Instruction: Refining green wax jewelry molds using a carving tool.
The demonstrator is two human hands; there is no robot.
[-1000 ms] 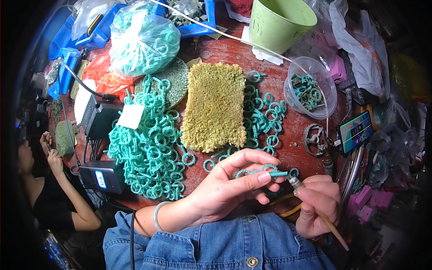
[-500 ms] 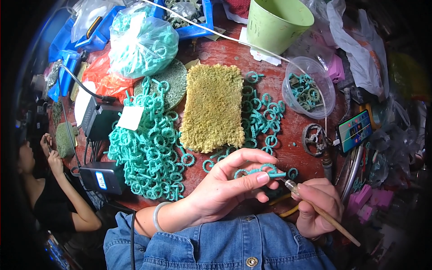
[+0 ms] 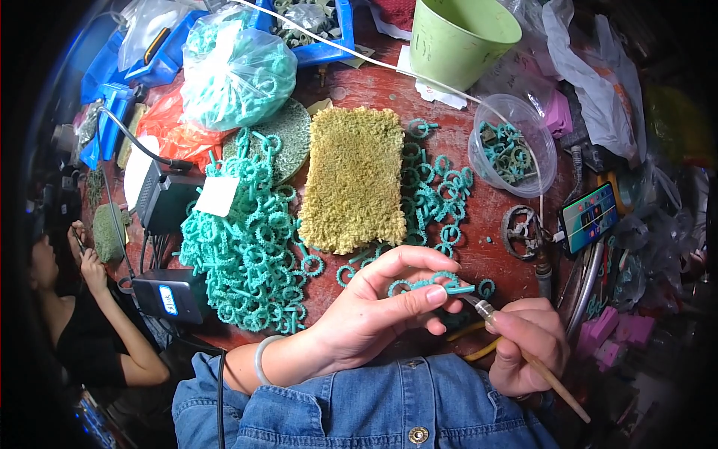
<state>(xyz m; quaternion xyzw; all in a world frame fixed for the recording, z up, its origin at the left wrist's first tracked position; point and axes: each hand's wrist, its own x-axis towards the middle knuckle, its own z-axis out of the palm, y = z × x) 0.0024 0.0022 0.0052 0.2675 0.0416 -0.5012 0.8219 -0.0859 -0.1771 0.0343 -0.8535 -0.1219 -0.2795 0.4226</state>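
Between the thumb and fingers of my left hand (image 3: 396,299) are small teal toothed rings with short stems, which look like wax ring pieces (image 3: 446,281). My right hand (image 3: 527,340) is closed around a thin wooden-handled tool (image 3: 557,389) with a metal collar. Its fine tip points at the ring pieces, close to the left fingertips; whether it touches them I cannot tell. One more teal ring (image 3: 487,288) shows just beyond the fingers. A rough yellow-green pad (image 3: 353,179) lies on the red table ahead of my left hand.
Piles of teal rings lie left (image 3: 250,254) and right (image 3: 445,191) of the pad. A clear tub (image 3: 550,176), a green bucket (image 3: 456,52) and a phone (image 3: 589,217) are at the right. Black boxes (image 3: 170,295) stand left. A person (image 3: 112,329) sits far left.
The tool's handle end has swung slightly down and to the left, and my right hand has shifted a little with it. My left hand stays nearly still.
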